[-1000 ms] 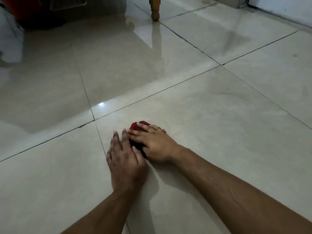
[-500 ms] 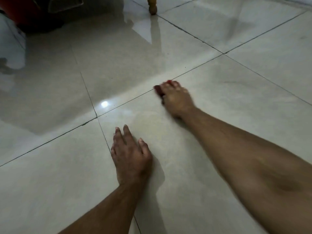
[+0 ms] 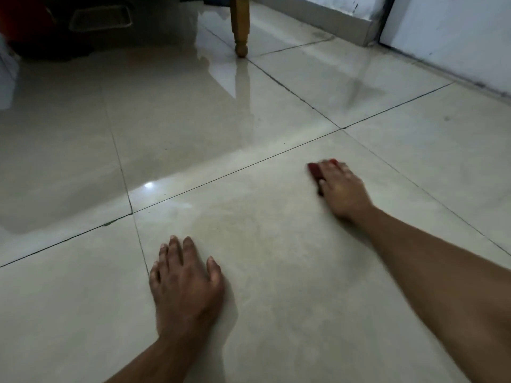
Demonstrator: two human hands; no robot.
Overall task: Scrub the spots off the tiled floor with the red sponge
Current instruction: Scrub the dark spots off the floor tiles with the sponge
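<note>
The red sponge (image 3: 315, 171) lies flat on the glossy beige tiled floor (image 3: 276, 272), mostly hidden under my right hand (image 3: 341, 189); only its left edge and a bit of its far edge show. My right hand presses down on it with the fingers wrapped over it, blurred by motion. My left hand (image 3: 185, 283) rests palm down on the same tile, fingers spread, holding nothing, close to a grout line. Small dark specks dot the tile beyond the sponge.
A wooden furniture leg (image 3: 241, 26) stands on the floor at the back centre. A white wall with a grey skirting (image 3: 442, 37) runs along the right. A dark and red object (image 3: 41, 26) sits at the back left. Dark grout lines cross the floor.
My right hand has slid the sponge away from my left hand, first outward toward the grout line, then to the right across the tile. My left hand stays planted.
</note>
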